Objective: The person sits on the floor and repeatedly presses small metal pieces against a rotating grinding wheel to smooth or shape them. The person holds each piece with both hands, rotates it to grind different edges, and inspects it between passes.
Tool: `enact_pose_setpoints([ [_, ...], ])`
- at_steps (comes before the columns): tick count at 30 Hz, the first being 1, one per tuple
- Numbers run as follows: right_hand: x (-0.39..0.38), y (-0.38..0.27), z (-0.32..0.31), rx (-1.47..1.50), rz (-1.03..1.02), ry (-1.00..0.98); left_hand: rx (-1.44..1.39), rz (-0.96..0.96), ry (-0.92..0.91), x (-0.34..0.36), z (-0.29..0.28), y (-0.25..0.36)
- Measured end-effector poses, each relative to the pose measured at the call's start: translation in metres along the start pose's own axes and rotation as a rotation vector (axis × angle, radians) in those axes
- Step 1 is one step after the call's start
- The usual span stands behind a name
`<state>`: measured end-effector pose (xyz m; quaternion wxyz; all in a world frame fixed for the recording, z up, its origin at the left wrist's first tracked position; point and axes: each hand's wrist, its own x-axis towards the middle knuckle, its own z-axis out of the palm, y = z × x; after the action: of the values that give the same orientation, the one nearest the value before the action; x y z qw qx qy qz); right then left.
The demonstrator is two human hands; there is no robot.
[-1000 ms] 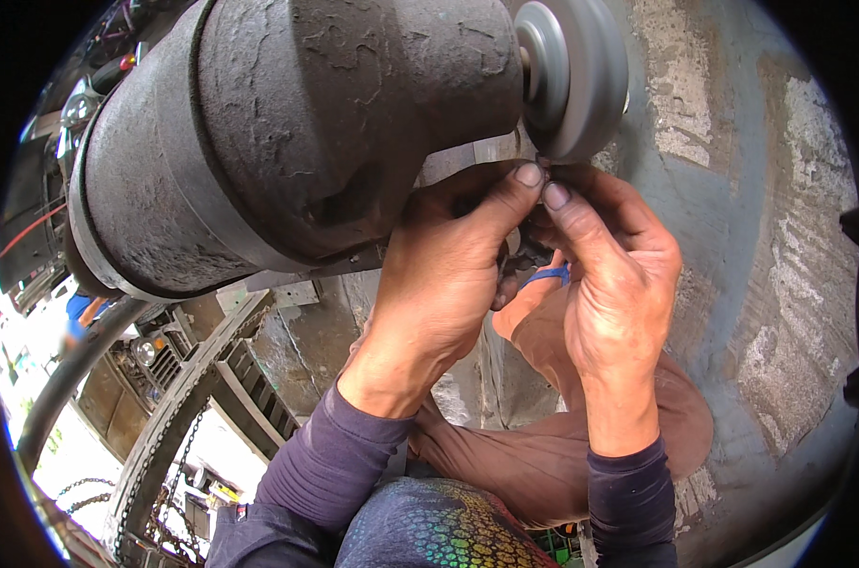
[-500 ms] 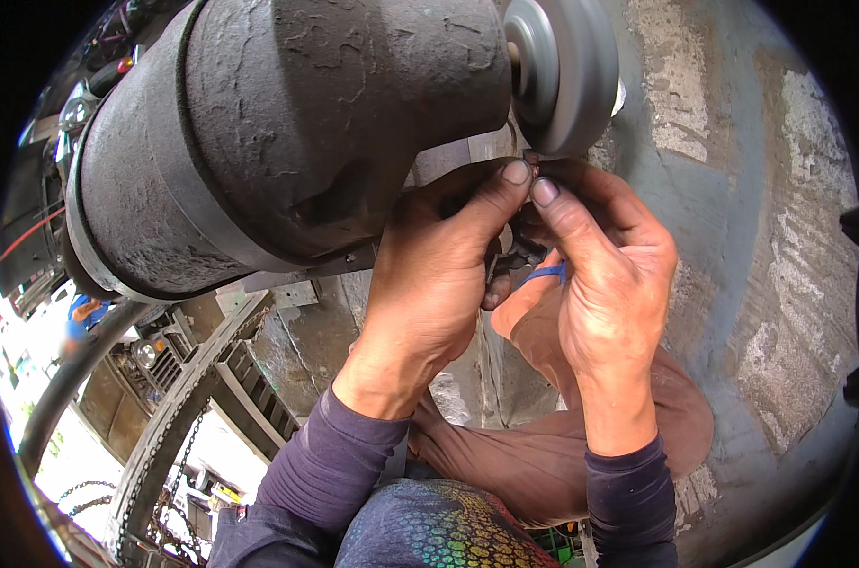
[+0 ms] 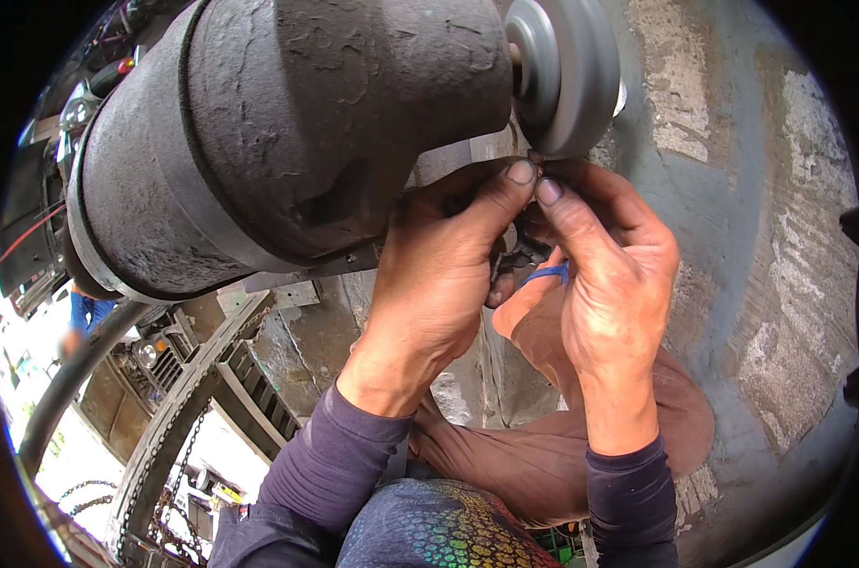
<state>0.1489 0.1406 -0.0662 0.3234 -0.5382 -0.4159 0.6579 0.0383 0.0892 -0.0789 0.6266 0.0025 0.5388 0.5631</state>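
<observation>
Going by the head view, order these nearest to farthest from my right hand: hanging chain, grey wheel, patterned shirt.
1. Grey wheel: just above the right hand.
2. Patterned shirt: below, at the bottom edge.
3. Hanging chain: far off, lower left.

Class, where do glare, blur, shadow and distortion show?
Head view throughout: glare whites out the background behind the chain; the beam beside it curves, probably from the lens; the wheel looks smeared, perhaps from spinning; shadow darkens the underside of the motor; left hand and right hand look sharp.

Grinding wheel blurred; pinched piece mostly hidden.
</observation>
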Motion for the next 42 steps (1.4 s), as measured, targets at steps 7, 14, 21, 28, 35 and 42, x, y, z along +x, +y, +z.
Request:
enact_pose_setpoints([
  [7, -0.001, -0.002, -0.001, 0.019, 0.019, 0.025, 0.015, 0.005, -0.020, 0.002, 0.001, 0.000],
  [14, -0.005, -0.007, -0.002, -0.004, 0.067, 0.077, -0.006, -0.026, -0.075, -0.002, -0.001, 0.003],
  [21, -0.015, -0.008, -0.004, -0.037, 0.054, 0.003, 0.065, 0.029, -0.058, -0.015, -0.009, 0.006],
  [28, -0.020, -0.014, -0.001, 0.004, 0.076, -0.065, 0.226, 0.101, 0.017, -0.029, -0.011, 0.009],
  [35, -0.028, -0.034, -0.006, -0.248, -0.193, -0.271, 0.073, -0.077, -0.158, -0.048, -0.035, 0.026],
  [42, -0.056, -0.032, -0.005, -0.243, -0.173, -0.253, 0.300, -0.070, -0.134, -0.064, -0.047, 0.027],
])
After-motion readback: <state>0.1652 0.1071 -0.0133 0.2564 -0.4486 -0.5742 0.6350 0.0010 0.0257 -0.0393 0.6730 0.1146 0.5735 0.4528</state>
